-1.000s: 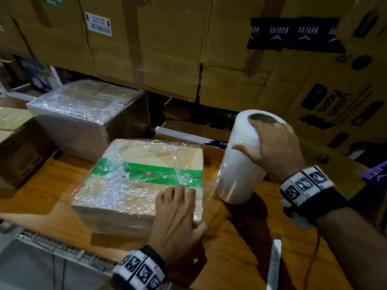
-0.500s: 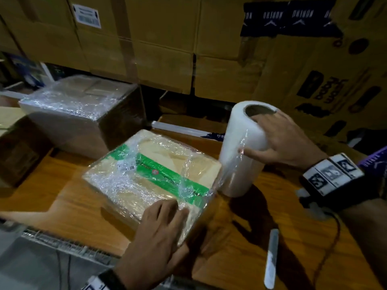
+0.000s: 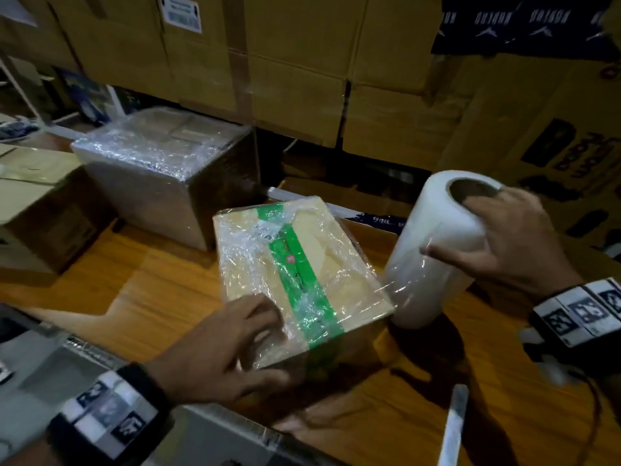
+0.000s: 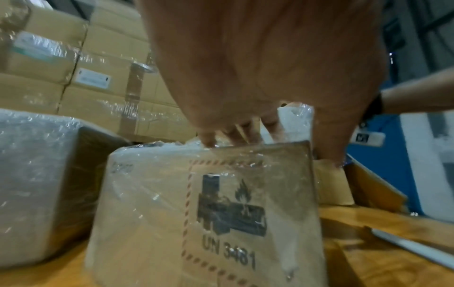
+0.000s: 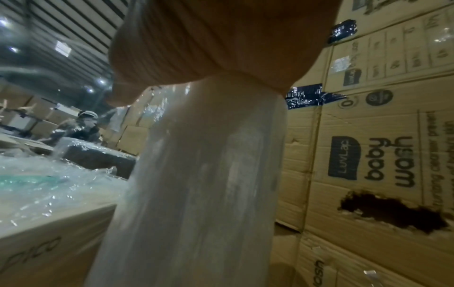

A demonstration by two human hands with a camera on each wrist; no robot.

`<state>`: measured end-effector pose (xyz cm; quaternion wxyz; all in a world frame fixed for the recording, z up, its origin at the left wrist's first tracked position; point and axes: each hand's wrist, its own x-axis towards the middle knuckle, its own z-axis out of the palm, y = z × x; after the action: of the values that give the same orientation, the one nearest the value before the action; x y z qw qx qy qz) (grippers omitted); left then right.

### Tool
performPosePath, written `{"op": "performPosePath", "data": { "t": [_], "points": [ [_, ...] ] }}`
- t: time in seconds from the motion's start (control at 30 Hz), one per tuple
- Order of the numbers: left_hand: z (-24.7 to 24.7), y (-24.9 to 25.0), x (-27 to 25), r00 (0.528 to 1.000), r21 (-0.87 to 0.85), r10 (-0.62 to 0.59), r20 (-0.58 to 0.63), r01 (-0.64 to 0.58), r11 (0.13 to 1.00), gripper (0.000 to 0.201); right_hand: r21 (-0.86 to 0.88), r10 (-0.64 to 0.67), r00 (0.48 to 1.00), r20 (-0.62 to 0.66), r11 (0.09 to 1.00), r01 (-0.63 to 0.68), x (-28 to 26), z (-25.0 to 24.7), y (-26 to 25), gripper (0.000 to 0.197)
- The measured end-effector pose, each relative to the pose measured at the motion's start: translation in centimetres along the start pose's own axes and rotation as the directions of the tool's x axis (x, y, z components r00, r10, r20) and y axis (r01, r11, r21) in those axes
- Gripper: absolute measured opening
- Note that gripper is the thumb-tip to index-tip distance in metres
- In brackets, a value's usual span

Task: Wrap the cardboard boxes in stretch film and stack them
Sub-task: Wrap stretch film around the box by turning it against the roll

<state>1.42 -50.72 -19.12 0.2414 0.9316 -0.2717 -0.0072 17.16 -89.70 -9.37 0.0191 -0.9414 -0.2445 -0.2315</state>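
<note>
A small cardboard box (image 3: 312, 243) with a green tape strip lies on the wooden table (image 3: 151, 290), partly covered in stretch film. My left hand (image 3: 255, 338) grips its near corner, fingers over the top edge (image 4: 209, 139) and thumb on the side. The side face (image 4: 196, 213) bears a UN 3481 mark. To the box's right stands the white stretch film roll (image 3: 433, 250), tilted. My right hand (image 3: 453, 227) holds its top, fingers in the core and thumb on the outside. A sheet of film (image 3: 393, 290) runs from roll (image 5: 203, 174) to box (image 5: 36, 223).
A larger film-wrapped box (image 3: 161, 169) sits behind on the left, and a bare carton (image 3: 40, 210) is at the far left. A wall of stacked cartons (image 3: 302, 79) closes the back and right. A white blade-like tool (image 3: 453, 428) lies near the front edge. Another person (image 5: 86, 126) works far off.
My left hand has turned the small box clockwise, so the green strip went from crosswise to nearly lengthwise. The roll stayed at the right with film drawn onto the box.
</note>
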Motion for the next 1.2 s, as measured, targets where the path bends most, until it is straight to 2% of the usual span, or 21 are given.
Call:
{"op": "performPosePath", "data": {
  "t": [0.1,0.2,0.27,0.3,0.33,0.37,0.43,0.47,0.5,0.57,0.63,0.77,0.87,0.97,1.1,1.2],
  "points": [
    [1.4,0.8,2.3,0.970,0.094,-0.113,-0.214,0.136,0.986,0.040,-0.011,0.044,0.999,0.027,0.999,-0.044,0.6,0.1,0.7,0.077],
    [2.5,1.4,3.7,0.879,-0.014,-0.279,-0.387,0.297,0.955,0.040,-0.040,0.045,0.998,0.031,0.998,-0.044,1.1,0.4,0.5,0.072],
    [3.0,1.4,3.9,0.808,-0.128,-0.396,-0.437,0.380,0.916,0.038,-0.045,0.042,0.998,0.039,0.998,-0.040,1.2,0.4,0.2,0.069],
    [3.3,1.4,4.0,0.788,-0.168,-0.420,-0.451,0.387,0.907,0.039,-0.042,0.042,0.998,0.041,0.998,-0.041,1.2,0.3,0.1,0.070],
    [3.4,1.4,4.1,0.787,-0.175,-0.409,-0.462,0.371,0.912,0.038,-0.039,0.045,0.998,0.045,0.998,-0.043,1.1,0.1,0.2,0.071],
    [3.5,1.4,4.2,0.800,-0.144,-0.365,-0.476,0.339,0.930,0.032,-0.040,0.049,0.998,0.051,0.998,-0.047,1.0,0.0,0.3,0.074],
    [3.5,1.8,4.4,0.853,0.063,-0.219,-0.475,0.281,0.958,0.013,-0.044,0.056,0.997,0.057,0.998,-0.053,0.8,0.0,0.5,0.080],
    [3.6,2.1,4.4,0.878,0.186,-0.167,-0.448,0.274,0.944,0.015,-0.038,0.048,0.997,0.057,0.998,-0.046,0.8,0.1,0.7,0.080],
    [3.8,2.3,4.3,0.899,0.274,-0.151,-0.412,0.280,0.920,0.026,-0.022,0.038,0.997,0.060,0.999,-0.037,0.8,0.1,0.8,0.078],
    [4.3,2.9,4.3,0.900,0.306,-0.234,-0.368,0.355,0.884,0.043,0.026,0.019,0.996,0.085,0.999,-0.021,0.8,0.0,1.2,0.076],
    [5.4,3.1,4.2,0.905,0.291,-0.283,-0.319,0.378,0.879,0.055,0.074,-0.009,0.995,0.103,0.997,0.002,0.7,-0.2,1.6,0.073],
    [5.7,1.5,3.3,0.951,0.372,-0.192,-0.241,0.274,0.887,0.063,0.099,-0.019,0.990,0.140,0.995,0.005,0.4,-0.8,1.6,0.054],
    [4.7,0.2,2.1,0.979,0.405,-0.107,-0.174,0.170,0.898,0.061,-0.013,0.018,0.995,0.102,1.000,-0.016,0.1,-0.7,0.4,0.049],
    [3.4,-1.3,0.7,0.997,0.378,-0.031,-0.071,0.056,0.924,0.061,-0.130,0.101,0.992,0.074,0.987,-0.091,0.5,-0.6,-1.3,0.064],
    [0.1,-4.8,-0.4,0.998,0.289,0.014,0.068,-0.033,0.957,0.061,-0.202,0.227,0.973,0.032,0.955,-0.216,0.0,-0.6,-3.4,0.098],
    [-1.8,-5.6,-0.3,0.993,0.332,0.037,0.113,-0.073,0.941,0.069,-0.228,0.249,0.969,0.000,0.943,-0.242,-0.9,-0.4,-4.5,0.103]
  ]
}}
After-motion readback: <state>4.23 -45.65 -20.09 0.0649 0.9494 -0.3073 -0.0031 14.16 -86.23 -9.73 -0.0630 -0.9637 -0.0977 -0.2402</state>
